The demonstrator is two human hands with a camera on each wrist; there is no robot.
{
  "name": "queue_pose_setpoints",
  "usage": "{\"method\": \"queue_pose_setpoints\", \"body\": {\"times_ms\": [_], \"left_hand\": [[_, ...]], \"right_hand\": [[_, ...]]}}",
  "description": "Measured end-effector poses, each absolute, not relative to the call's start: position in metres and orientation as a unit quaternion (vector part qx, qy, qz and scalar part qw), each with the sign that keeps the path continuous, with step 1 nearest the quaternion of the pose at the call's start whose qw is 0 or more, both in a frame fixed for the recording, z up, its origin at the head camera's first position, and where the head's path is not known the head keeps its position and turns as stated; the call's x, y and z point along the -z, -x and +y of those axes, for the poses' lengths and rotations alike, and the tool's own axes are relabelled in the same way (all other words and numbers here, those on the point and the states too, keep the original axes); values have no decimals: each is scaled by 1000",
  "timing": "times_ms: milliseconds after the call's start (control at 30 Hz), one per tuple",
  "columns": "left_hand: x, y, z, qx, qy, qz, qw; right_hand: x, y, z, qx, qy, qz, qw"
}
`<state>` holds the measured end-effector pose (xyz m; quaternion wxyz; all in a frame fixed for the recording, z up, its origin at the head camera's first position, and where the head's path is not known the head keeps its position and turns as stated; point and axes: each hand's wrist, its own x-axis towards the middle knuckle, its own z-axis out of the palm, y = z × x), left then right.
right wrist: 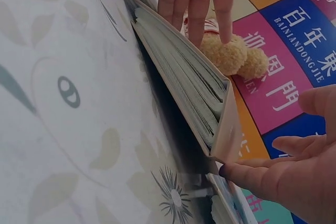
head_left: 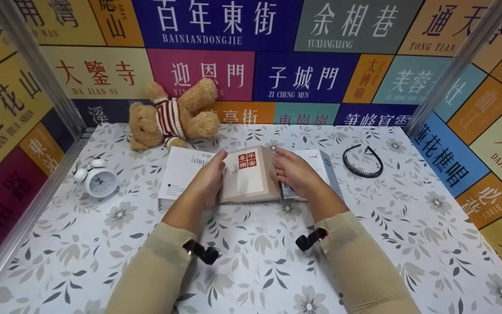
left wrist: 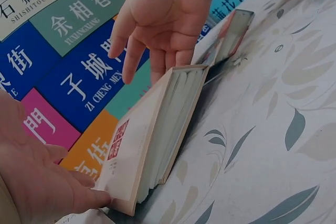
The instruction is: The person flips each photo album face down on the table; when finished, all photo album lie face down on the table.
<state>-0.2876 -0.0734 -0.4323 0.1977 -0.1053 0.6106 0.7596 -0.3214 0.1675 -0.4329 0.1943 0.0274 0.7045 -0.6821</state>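
Note:
A beige hardcover book point(head_left: 251, 181) with red square characters on its cover lies between the two hands, over or against the books at its sides. My left hand point(head_left: 209, 181) is at its left edge, the fingertips touching the cover's edge in the left wrist view. At its right side, my right hand point(head_left: 296, 172) has its fingers extended; in the right wrist view a fingertip touches the book's corner by the spine. A thick white book point(head_left: 177, 174) is partly hidden behind the left hand. Another book with a pale blue cover point(head_left: 318, 159) shows behind the right hand.
On the left stands a white twin-bell alarm clock point(head_left: 100, 181). A teddy bear point(head_left: 170, 115) in a striped shirt lies at the back against the printed wall panel. To the right is a black toothed headband point(head_left: 364, 163). Floral cloth point(head_left: 251, 261) covers the table.

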Motion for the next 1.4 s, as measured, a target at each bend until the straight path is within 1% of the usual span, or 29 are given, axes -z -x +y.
{"method": "queue_pose_setpoints", "body": {"times_ms": [500, 567, 633, 767, 833, 1033, 1267, 1400], "left_hand": [[429, 290, -78, -770, 111, 596, 199], [427, 290, -80, -762, 105, 611, 189], [425, 291, -83, -748, 92, 636, 168], [422, 291, -90, -720, 72, 684, 95], [421, 290, -94, -727, 68, 679, 69], [416, 287, -113, -757, 63, 649, 30], [412, 280, -156, -747, 71, 660, -37], [411, 274, -181, -755, 80, 650, -46]], "right_hand": [[426, 315, 164, 688, -7, 704, 176], [424, 314, 162, 687, -3, 707, 169], [423, 313, 159, 685, -2, 711, 159], [425, 314, 147, 682, 8, 717, 143], [428, 315, 139, 681, 11, 720, 137], [433, 315, 112, 695, 17, 707, 130], [434, 315, 69, 705, 39, 693, 144], [436, 315, 44, 703, 34, 694, 151]]}}
